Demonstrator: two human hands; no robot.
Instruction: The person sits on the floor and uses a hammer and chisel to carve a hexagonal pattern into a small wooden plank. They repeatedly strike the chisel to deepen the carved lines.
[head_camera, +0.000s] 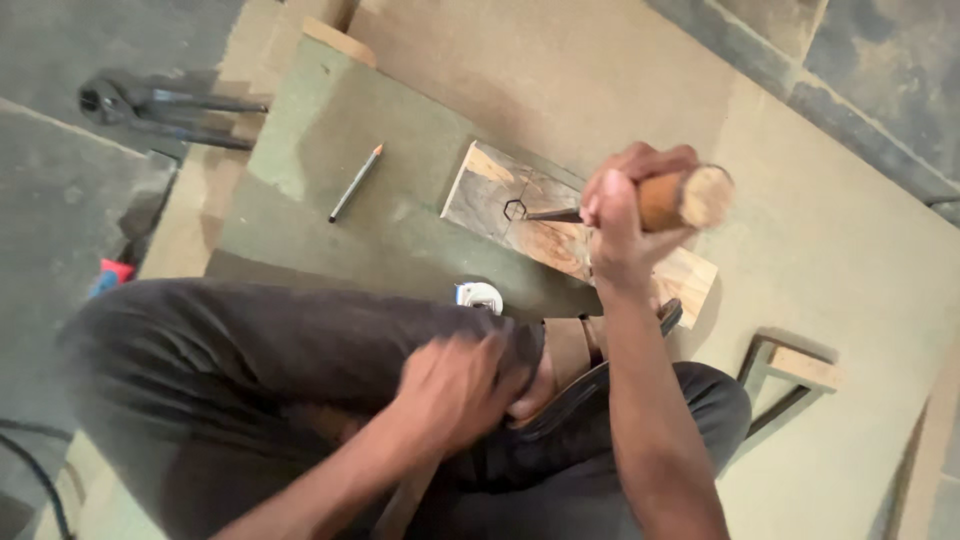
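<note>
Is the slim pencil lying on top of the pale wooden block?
No: the slim pencil lies on the green board, apart from the pale wooden block.

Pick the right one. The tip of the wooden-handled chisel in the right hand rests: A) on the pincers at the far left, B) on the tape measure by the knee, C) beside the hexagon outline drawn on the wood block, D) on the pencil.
C: the right hand holds the chisel with its tip just beside the hexagon outline on the wood block.
</note>
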